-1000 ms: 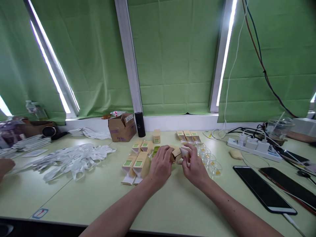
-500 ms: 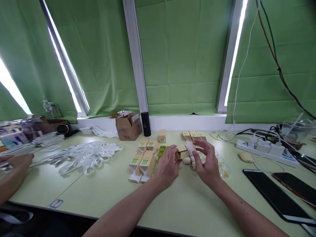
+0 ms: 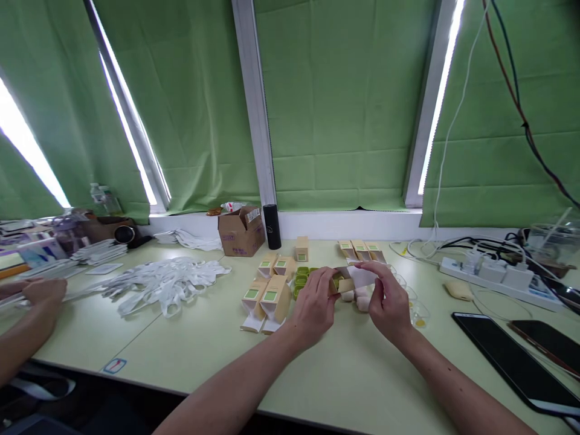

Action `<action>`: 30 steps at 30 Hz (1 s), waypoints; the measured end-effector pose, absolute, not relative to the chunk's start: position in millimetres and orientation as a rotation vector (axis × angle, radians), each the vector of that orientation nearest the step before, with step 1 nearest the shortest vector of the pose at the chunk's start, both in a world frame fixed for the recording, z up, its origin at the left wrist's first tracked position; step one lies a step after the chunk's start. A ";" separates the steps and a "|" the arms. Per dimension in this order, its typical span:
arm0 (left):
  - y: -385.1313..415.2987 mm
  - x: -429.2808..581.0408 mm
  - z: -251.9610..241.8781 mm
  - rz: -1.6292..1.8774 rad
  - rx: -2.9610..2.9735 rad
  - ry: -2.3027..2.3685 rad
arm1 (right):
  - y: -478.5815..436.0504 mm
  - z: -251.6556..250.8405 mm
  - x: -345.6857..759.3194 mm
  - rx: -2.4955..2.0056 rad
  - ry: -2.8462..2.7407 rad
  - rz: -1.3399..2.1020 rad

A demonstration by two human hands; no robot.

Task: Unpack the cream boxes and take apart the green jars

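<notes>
My left hand (image 3: 313, 307) is wrapped round a small tan box (image 3: 345, 284) whose open end and flaps face right. The fingers of my right hand (image 3: 390, 297) close on the white flap (image 3: 360, 277) of that box. Small white-pink rounded pieces (image 3: 361, 300) lie on the table just beneath the box. Behind my left hand sit green containers (image 3: 301, 279), partly hidden. Several tan boxes with green labels (image 3: 276, 297) stand to the left, the front ones with white flaps hanging open. Clear plastic pieces (image 3: 419, 313) lie beside my right hand.
A cardboard box (image 3: 241, 232) and a black cylinder (image 3: 272, 226) stand at the back. White straps (image 3: 174, 279) are heaped left, near another person's hands (image 3: 44, 292). Phones (image 3: 510, 356) and a power strip (image 3: 501, 281) lie right. More tan boxes (image 3: 361, 249) stand behind.
The held box has turned, so its white flap now stretches to the right. My right hand has shifted right, its index finger and thumb at the flap. The view has moved slightly.
</notes>
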State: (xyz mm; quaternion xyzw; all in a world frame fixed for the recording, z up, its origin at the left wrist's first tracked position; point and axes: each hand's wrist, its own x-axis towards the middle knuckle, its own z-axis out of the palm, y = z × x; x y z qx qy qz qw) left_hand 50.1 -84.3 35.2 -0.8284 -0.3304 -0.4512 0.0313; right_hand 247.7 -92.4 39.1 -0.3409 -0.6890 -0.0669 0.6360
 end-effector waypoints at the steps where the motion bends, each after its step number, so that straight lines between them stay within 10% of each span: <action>1: -84.6 50.4 35.7 -1.390 -2.552 -1.019 | -91.3 37.4 248.3 -0.791 -1.573 -0.158; 30: -75.4 49.8 26.7 -1.481 -2.400 -1.133 | -93.2 40.9 245.7 -0.777 -1.698 -0.259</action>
